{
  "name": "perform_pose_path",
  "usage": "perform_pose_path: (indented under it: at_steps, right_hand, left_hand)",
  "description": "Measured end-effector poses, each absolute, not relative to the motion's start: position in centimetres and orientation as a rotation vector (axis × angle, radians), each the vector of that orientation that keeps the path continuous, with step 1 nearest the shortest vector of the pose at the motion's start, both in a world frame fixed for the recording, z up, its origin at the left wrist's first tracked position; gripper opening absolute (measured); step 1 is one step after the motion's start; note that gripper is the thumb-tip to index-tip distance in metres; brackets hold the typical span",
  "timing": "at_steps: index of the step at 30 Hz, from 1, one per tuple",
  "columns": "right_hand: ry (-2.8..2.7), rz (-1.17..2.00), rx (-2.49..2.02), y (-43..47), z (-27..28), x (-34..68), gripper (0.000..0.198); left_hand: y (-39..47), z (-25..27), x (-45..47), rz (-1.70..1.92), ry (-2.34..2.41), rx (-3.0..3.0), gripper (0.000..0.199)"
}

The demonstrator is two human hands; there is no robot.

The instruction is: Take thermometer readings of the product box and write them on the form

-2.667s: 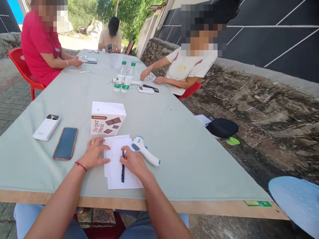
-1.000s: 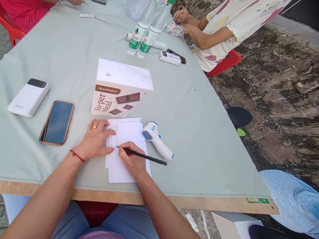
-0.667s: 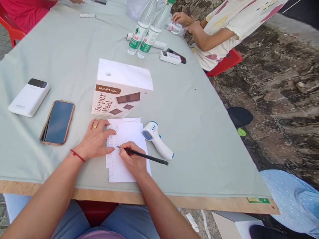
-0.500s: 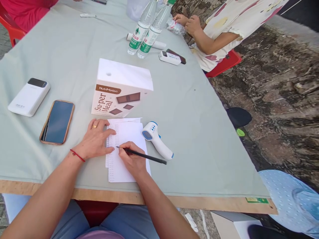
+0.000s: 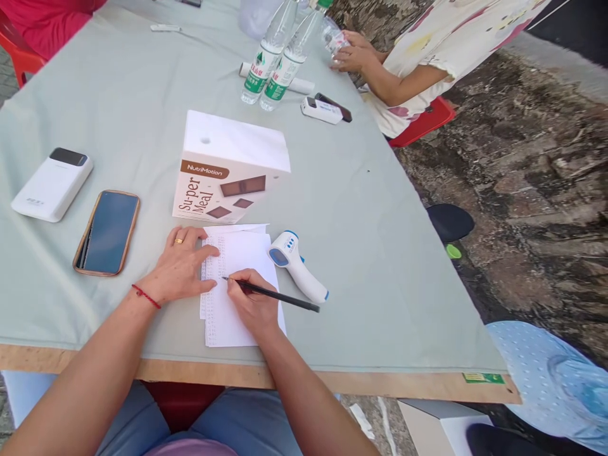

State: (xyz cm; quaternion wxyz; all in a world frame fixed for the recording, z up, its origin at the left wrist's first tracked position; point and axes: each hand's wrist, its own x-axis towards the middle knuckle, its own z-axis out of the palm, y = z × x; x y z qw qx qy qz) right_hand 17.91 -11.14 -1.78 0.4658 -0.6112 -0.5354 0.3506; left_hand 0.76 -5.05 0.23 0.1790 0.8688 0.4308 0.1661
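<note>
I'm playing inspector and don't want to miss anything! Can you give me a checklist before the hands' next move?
1. Black pen in the right hand: ok, gripped with its tip at the paper.
2. Paper steadied: ok, left hand rests on its left edge.
3. Sheets lined up: not ok, their edges are offset.
4. Handwriting readable: cannot tell, too small.
5. Infrared thermometer clear of the pen: cannot tell, they look close.
6. Smartphone out of the way: ok, left of the left hand.

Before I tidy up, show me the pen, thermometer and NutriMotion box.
Pen (image 5: 278, 295), head view: middle of its barrel.
Thermometer (image 5: 301, 270), head view: its white handle.
NutriMotion box (image 5: 232, 173), head view: front face.
</note>
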Motion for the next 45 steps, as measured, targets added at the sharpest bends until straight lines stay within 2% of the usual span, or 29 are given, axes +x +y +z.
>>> perform_pose_path:
  at_steps: [45]
  right_hand:
    - [-1.282, 0.83, -1.502, -11.19, -1.85, 17.92, 0.008]
  left_hand:
    - [-4.91, 0.14, 0.59, 0.48, 1.217, 2.471, 0.046]
